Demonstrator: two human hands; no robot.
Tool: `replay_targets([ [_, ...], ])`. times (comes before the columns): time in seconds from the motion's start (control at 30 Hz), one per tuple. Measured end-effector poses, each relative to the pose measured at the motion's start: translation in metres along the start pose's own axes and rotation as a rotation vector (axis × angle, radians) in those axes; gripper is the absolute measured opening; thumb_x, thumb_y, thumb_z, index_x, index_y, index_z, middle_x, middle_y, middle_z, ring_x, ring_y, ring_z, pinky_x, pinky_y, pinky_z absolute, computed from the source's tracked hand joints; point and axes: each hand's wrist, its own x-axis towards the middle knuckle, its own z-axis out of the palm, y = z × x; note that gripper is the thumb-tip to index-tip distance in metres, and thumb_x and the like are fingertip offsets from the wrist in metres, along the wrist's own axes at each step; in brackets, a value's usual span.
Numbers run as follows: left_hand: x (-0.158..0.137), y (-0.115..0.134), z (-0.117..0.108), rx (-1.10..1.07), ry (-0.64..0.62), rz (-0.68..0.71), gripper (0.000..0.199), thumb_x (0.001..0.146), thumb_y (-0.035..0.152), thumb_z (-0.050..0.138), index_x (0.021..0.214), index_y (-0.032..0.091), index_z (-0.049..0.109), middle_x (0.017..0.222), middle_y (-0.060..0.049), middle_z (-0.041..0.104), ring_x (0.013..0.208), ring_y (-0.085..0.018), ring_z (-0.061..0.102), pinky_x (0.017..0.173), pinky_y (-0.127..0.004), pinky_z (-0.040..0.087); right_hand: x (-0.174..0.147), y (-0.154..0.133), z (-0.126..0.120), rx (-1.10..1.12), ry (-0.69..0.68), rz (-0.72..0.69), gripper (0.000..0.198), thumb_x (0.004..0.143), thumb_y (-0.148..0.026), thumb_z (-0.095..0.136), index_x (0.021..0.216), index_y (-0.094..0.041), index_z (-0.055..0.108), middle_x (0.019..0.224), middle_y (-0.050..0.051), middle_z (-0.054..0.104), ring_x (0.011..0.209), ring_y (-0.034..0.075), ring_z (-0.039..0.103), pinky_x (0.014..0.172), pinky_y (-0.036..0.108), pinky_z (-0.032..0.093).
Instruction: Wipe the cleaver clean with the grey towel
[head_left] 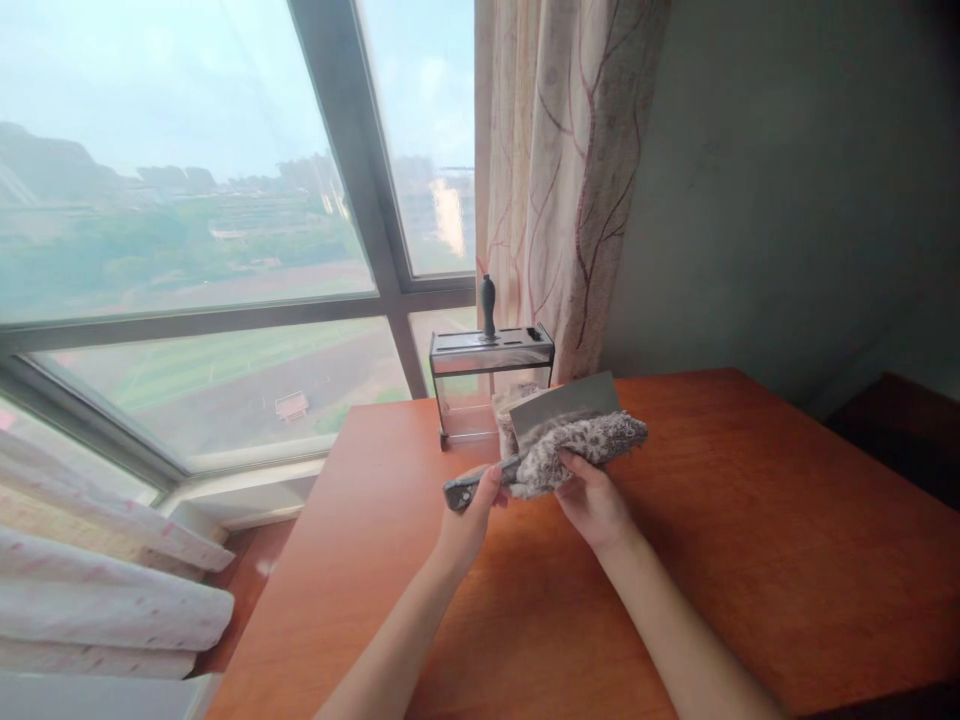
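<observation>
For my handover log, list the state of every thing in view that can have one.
Wide metal cleaver with dark handle: gripped by its handle in the left hand
Fuzzy grey-white cloth: bunched against the cleaver, held in the right hand
Clear-sided, metal-topped knife block: upright, one black handle sticking up
Pale branch-patterned fabric curtain: hanging in folds

A grey-framed window fills the left, looking out on a green field under pale sky. A beige curtain printed with reddish branches hangs between it and a dark greyish wall. A paler curtain spreads at lower left, beside the reddish-brown floor, near an orange-brown wooden table
</observation>
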Motion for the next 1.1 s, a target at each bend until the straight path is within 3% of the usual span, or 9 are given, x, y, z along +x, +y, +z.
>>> replay_targets([
  [0.4,-0.002,-0.007,-0.001,0.057,-0.066,0.077,0.038,0.079,0.047,0.058,0.054,0.018,0.054,0.056,0.000,0.048,0.055,-0.014,0.040,0.054,-0.025,0.030,-0.015,0.017,0.009,-0.118,-0.208,0.109,0.029,0.066,-0.017,0.076,0.092,-0.026,0.065,0.093,-0.003,0.073,0.095,0.019,0.066,0.089,0.034,0.049],
  [0.53,-0.002,-0.008,-0.001,0.177,-0.138,0.161,0.034,0.077,0.043,0.061,0.055,0.019,0.054,0.055,-0.001,0.048,0.054,-0.014,0.040,0.055,-0.026,0.029,-0.013,0.020,0.003,-0.136,-0.153,0.107,0.032,0.065,-0.019,0.077,0.094,-0.026,0.065,0.093,-0.003,0.072,0.090,0.017,0.066,0.086,0.033,0.051],
  [0.73,-0.002,-0.001,0.003,0.296,-0.168,0.246,0.030,0.076,0.037,0.063,0.054,0.019,0.055,0.057,-0.001,0.048,0.056,-0.014,0.042,0.057,-0.026,0.030,-0.007,0.021,0.001,-0.088,-0.044,-0.001,0.038,0.067,-0.022,0.077,0.102,-0.030,0.064,0.103,-0.005,0.070,0.095,0.015,0.065,0.086,0.028,0.053],
  [0.9,-0.002,-0.004,0.000,0.314,-0.169,0.212,0.040,0.082,0.044,0.055,0.051,0.018,0.052,0.053,0.000,0.048,0.053,-0.013,0.043,0.054,-0.026,0.031,0.003,0.013,-0.001,-0.021,0.034,0.003,0.033,0.068,-0.027,0.076,0.099,-0.027,0.065,0.104,-0.004,0.070,0.099,0.015,0.064,0.086,0.027,0.053],
  [1.1,0.000,-0.008,-0.010,0.168,-0.167,0.110,0.043,0.085,0.045,0.051,0.056,0.015,0.058,0.056,-0.002,0.056,0.056,-0.014,0.052,0.059,-0.026,0.040,0.011,-0.019,-0.006,0.091,0.105,-0.031,0.015,0.076,-0.026,0.070,0.091,-0.026,0.067,0.089,-0.005,0.073,0.088,0.013,0.067,0.082,0.026,0.055],
])
